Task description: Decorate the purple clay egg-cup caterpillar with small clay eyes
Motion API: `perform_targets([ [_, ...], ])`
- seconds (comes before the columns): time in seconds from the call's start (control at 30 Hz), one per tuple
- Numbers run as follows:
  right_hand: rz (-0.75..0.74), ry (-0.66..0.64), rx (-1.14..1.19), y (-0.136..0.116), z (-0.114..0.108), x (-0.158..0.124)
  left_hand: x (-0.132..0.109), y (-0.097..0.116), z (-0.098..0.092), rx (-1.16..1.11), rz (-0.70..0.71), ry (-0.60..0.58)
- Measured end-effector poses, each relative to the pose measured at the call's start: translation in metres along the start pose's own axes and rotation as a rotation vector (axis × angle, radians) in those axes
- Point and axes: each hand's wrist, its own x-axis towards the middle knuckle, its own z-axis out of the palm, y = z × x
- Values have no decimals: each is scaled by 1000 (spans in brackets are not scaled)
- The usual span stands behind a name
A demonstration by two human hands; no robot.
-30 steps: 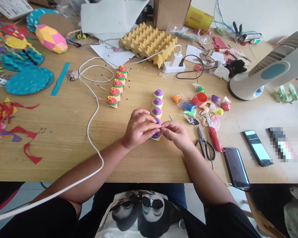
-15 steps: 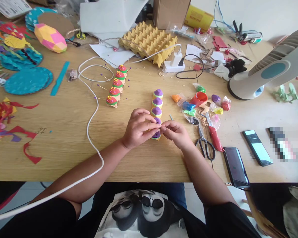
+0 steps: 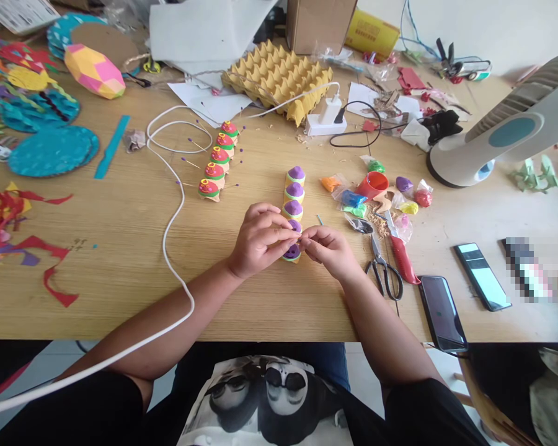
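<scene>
A strip of egg-carton cups topped with purple clay lies on the table in front of me, its near end partly behind my fingers. Over that end, my left hand pinches with thumb and forefinger. My right hand meets it there, fingertips pressed together. Whatever sits between the fingertips is too small to make out. Small dark marks show on the nearest purple cup. Further left stands a finished-looking strip of cups with red and green clay, toothpicks sticking out of its sides.
To the right are clay bags around a red cup, scissors, a red-handled knife and phones. A white cable crosses my left forearm. Behind are a yellow egg tray, a power strip and a fan.
Both hands stay nearly in place over the near purple cups. The fingertips have shifted very slightly, and the nearest cup's dark marks show a little more.
</scene>
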Motion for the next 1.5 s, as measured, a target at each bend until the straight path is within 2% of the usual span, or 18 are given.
perform_targets([
  [0.53,2,19,-53,0,2,0,-2,-1,1,15,-51,-36],
  [0.87,21,34,-26,1,1,0,0,2,0,-16,-3,-32],
  [1.5,12,1,-15,2,1,2,-1,2,1,-10,-13,-25],
])
